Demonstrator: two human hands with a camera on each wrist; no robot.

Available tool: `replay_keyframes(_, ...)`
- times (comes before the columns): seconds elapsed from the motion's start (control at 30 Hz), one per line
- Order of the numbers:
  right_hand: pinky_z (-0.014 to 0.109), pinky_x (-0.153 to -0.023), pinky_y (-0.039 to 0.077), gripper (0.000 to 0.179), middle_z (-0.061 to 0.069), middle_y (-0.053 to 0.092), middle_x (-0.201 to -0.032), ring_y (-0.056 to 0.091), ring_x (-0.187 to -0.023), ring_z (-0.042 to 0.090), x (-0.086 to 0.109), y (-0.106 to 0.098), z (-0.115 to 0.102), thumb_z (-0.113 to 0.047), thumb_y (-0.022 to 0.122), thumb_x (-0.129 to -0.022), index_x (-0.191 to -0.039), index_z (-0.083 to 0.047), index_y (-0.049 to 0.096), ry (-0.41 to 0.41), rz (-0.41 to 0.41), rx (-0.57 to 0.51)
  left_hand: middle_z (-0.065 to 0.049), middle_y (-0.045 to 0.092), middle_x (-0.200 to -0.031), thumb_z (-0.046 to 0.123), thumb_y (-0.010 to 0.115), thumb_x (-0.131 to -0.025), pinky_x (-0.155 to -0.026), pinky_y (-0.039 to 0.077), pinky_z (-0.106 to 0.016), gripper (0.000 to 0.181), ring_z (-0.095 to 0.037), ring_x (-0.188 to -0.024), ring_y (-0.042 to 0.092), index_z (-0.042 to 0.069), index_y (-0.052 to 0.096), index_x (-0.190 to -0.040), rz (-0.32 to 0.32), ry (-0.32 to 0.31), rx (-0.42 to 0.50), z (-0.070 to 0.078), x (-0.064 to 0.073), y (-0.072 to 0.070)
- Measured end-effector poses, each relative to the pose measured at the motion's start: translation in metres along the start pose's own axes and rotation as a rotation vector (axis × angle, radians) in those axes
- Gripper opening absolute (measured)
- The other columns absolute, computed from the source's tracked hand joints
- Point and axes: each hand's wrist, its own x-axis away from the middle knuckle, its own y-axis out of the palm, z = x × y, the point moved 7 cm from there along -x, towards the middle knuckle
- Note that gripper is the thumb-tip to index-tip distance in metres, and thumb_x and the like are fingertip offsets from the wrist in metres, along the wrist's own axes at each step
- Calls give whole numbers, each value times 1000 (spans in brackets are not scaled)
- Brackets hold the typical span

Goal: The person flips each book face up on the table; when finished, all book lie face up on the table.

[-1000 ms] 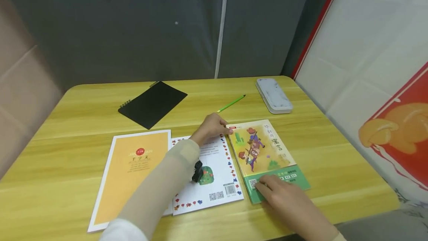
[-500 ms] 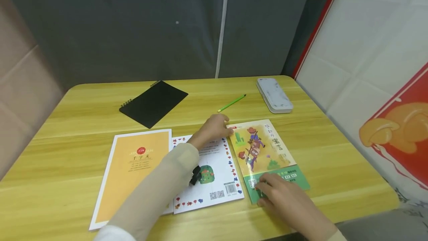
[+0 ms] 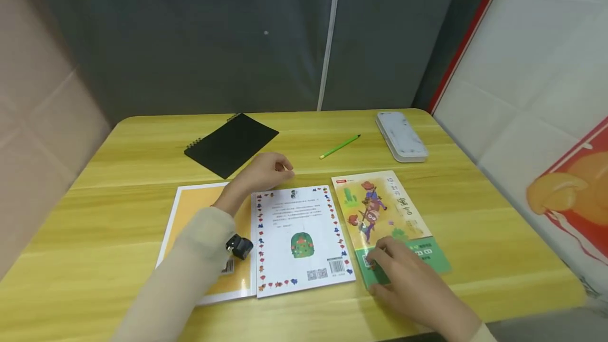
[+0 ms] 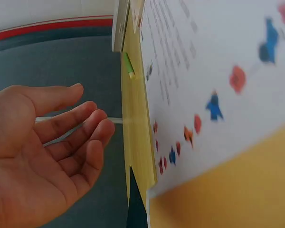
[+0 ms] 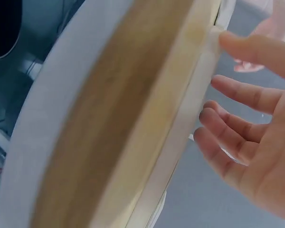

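My left hand (image 3: 267, 173) hovers near the top corner of a white book (image 3: 280, 273) with a flowered border and a green bush picture. Its fingers are loosely bent, and the left wrist view shows nothing in the palm. My right hand (image 3: 404, 273) rests at the green lower part of a cartoon-cover book (image 3: 404, 199). In the right wrist view its thumb touches the book's pale edge (image 5: 192, 99), while the other fingers stay relaxed and spread. Under the left forearm lies an orange book (image 3: 195, 199) with a white margin, partly hidden by the sleeve.
A black spiral notebook (image 3: 233, 144) lies at the back left of the wooden table (image 3: 133, 157). A green pencil (image 3: 340, 146) and a pale pencil case (image 3: 402, 137) lie at the back right. A dark curtain (image 3: 190, 41) hangs behind.
My left hand has left the cartoon book's top corner and moved left, past the white book's top edge. The right hand stays at the cartoon book's lower part. The head view has shifted slightly.
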Motion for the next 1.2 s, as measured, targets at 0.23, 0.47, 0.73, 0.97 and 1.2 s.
replay_keyframes(0.23,50,-96,50,48,12,57,-130,57,-117,30,-20,-7,-10,-33,83,-80,-117,-7,65,-83,81,-99,-11,68,-101,16,66,-95,-72,47,-33,28,-22,-83,57,4,71,-119,-50,-41,-111,-29,23,-12)
replay_keyframes(0.47,59,-100,44,70,18,46,-146,49,-129,40,-35,1,-14,-43,82,-79,-131,-3,59,-84,-47,-148,-12,66,-103,16,71,-91,-64,42,-30,29,-20,-74,52,8,72,-119,-120,-37,-131,-49,37,-9)
replay_keyframes(0.73,63,-110,30,96,18,30,-157,30,-142,41,-43,16,-9,-54,87,-65,-137,0,54,16,-214,-202,-9,64,-99,16,72,-90,-75,39,-32,26,-21,-86,46,4,73,-114,-121,134,-141,-57,45,-8)
replay_keyframes(0.97,63,-113,24,96,17,27,-159,26,-145,39,-42,20,-9,-53,88,-61,-134,1,57,37,-231,-179,-10,49,-95,21,78,-86,-75,32,-36,29,-24,-91,37,6,75,-112,-78,75,-120,-64,46,-5)
replay_keyframes(1.2,64,-112,24,93,18,26,-159,26,-145,41,-42,21,-10,-50,88,-63,-134,1,56,29,-217,-157,-5,54,-71,21,81,-83,-66,32,-31,24,-19,-72,41,6,79,-102,-16,87,-138,-61,40,-6)
